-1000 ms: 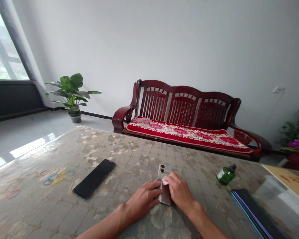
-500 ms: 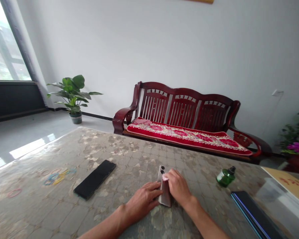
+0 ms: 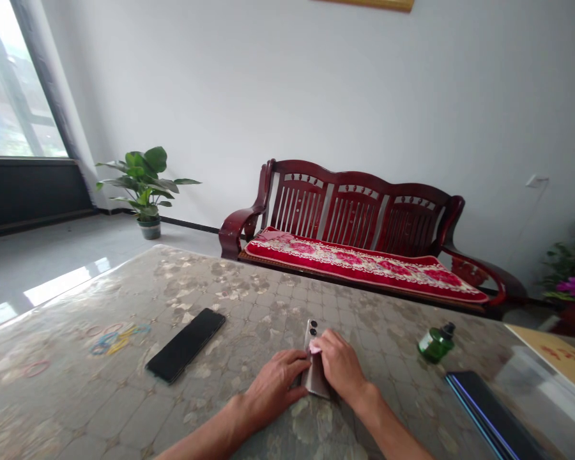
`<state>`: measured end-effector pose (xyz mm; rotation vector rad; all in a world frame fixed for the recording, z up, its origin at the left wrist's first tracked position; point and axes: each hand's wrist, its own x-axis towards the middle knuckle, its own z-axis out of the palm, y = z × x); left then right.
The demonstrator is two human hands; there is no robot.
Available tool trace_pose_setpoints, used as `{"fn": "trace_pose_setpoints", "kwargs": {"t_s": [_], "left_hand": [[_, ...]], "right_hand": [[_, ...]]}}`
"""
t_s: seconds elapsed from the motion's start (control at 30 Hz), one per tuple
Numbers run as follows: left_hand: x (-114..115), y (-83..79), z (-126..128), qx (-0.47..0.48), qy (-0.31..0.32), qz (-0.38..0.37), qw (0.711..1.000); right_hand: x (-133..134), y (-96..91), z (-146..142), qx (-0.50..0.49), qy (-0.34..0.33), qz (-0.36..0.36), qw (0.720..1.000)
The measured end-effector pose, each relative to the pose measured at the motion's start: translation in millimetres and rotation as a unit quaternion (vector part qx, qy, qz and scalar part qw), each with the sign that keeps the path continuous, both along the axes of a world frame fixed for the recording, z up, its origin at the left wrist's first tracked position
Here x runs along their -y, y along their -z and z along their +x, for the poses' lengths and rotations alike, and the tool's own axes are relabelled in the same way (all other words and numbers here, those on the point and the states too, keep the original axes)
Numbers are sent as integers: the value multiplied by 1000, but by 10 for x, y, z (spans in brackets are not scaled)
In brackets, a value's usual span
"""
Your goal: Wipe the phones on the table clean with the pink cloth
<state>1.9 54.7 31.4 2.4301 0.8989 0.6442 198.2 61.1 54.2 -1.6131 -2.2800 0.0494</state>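
A silver-beige smartphone lies back side up on the table, its two round camera lenses at the far end. My left hand holds it along the left edge, fingers near its middle and thumb near its bottom end. Pressed onto the phone's back just below the lenses is a small pink cloth, pinched in the fingers of my right hand. The right hand covers part of the phone's right side and most of the cloth.
A black phone lies left on the patterned tablecloth, beyond it several coloured rubber bands. To the right are a green pump bottle, stacked dark phones and a tan paper item. Behind the table stands a wooden bench.
My right hand has slid the pink cloth slightly down the phone's back, away from the lenses. The left hand keeps its place on the phone's edge. The view has shifted a little.
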Motion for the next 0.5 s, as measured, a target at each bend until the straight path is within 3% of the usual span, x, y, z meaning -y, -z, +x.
{"fn": "trace_pose_setpoints", "kwargs": {"t_s": [0.1,0.27,0.37,0.43,0.5], "left_hand": [[-8,3,16,9,-12,-9,1000],[-92,-4,-24,19,-12,-41,999],[-267,-54,-79,13,0,-56,998],[-447,-123,-99,-10,8,-22,1000],[-654,-220,-84,-57,61,34,996]], "right_hand": [[41,-38,-24,12,-30,-5,999],[-114,-36,-59,-1,20,-3,1000],[-92,-5,-57,-4,3,13,1000],[-47,6,-48,-3,-8,19,1000],[-17,5,-45,-6,-11,20,1000]]}}
